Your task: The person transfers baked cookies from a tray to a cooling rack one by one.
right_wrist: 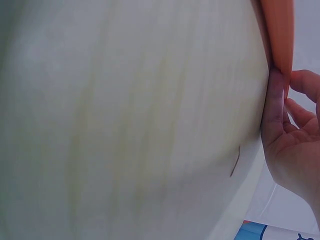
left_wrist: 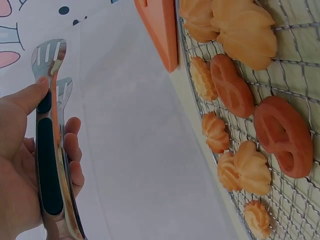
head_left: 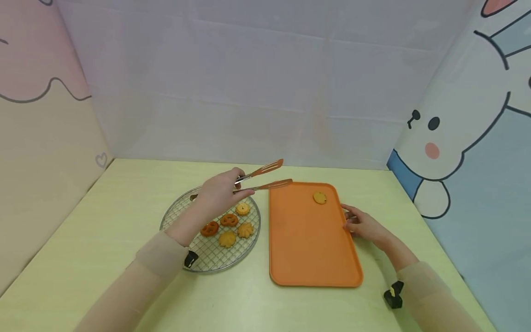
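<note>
My left hand [head_left: 220, 191] holds a pair of metal tongs [left_wrist: 50, 165] with dark grip pads. Their slotted tips stand apart with nothing between them, above the gap between the wire rack and the tray. Below that hand, the round wire rack [head_left: 221, 265] bears pretzel-shaped cookies [head_left: 229, 220] and several golden piped cookies [head_left: 227, 239]; my hand and forearm hide part of it. At the right, my right hand [head_left: 367, 227] grips the side rim of an orange tray [head_left: 311, 249], thumb and fingers on its edge. A single golden cookie [head_left: 320, 198] lies near the tray's far right corner.
Both rack and tray rest on a pale yellow table [head_left: 103, 221]. A white cloth wall [head_left: 257, 92] closes off the back. Printed cartoon panels stand at the left and right sides, the right one showing a white rabbit [head_left: 452, 120].
</note>
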Motion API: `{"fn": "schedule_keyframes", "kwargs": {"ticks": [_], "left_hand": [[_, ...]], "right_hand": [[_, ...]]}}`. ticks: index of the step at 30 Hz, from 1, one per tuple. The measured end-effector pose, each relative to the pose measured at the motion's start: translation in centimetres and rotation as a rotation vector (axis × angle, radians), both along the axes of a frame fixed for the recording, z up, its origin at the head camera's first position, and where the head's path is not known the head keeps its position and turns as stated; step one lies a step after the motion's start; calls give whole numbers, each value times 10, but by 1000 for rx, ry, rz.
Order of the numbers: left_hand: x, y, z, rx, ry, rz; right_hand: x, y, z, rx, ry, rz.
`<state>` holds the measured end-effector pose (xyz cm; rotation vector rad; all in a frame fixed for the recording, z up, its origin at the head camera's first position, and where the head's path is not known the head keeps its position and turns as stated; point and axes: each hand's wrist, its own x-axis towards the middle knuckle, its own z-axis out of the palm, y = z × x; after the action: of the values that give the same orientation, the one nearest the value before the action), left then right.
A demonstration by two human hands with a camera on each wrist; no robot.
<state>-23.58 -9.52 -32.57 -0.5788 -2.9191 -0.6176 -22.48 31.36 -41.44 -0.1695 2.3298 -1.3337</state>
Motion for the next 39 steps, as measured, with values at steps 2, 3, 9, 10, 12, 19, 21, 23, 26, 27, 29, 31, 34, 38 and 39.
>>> {"fn": "schedule_keyframes", "kwargs": {"ticks": [2, 3, 9, 10, 12, 19, 21, 23, 26, 27, 29, 31, 34, 38, 39], "left_hand": [[-3, 5, 0, 1, 3, -6], [-4, 7, 1, 4, 1, -10], [-11, 22, -3, 3, -32, -20], [-12, 24, -4, -2, -37, -21], [-14, 28, -7, -11, -42, -24], [-20, 45, -14, -15, -77, -47], [-22, 50, -17, -10, -92, -56], [-24, 55, -22, -7, -95, -68], [-27, 63, -29, -11, -88, -86], [-28, 66, -30, -13, -84, -91], [-30, 70, -34, -26, -75, -99], [-31, 76, -37, -45, -70, -103], [-32, 83, -41, -106, -57, -102], [-34, 92, -45, -177, -66, -99], [-34, 94, -47, -189, -73, -96]], "right_hand": [[0, 0, -1, -1, 2, 3], [0, 1, -1, -2, 4, 7], [-1, 1, 0, 20, 10, 9], [-2, 1, 0, 21, 8, 6], [-2, 1, 0, 20, 8, 6], [-1, 1, 0, -2, -1, 8], [-1, 1, -1, -1, 3, 9], [-1, 2, -2, 6, 11, 10], [-1, 3, -4, 20, 19, 3], [-2, 4, -4, 28, 28, 9], [-2, 4, -5, 36, 26, 1], [-2, 5, -6, 41, 28, 3], [-2, 5, -6, 42, 23, 0], [-2, 5, -6, 48, 24, 4], [-2, 5, -6, 50, 23, 2]]}}
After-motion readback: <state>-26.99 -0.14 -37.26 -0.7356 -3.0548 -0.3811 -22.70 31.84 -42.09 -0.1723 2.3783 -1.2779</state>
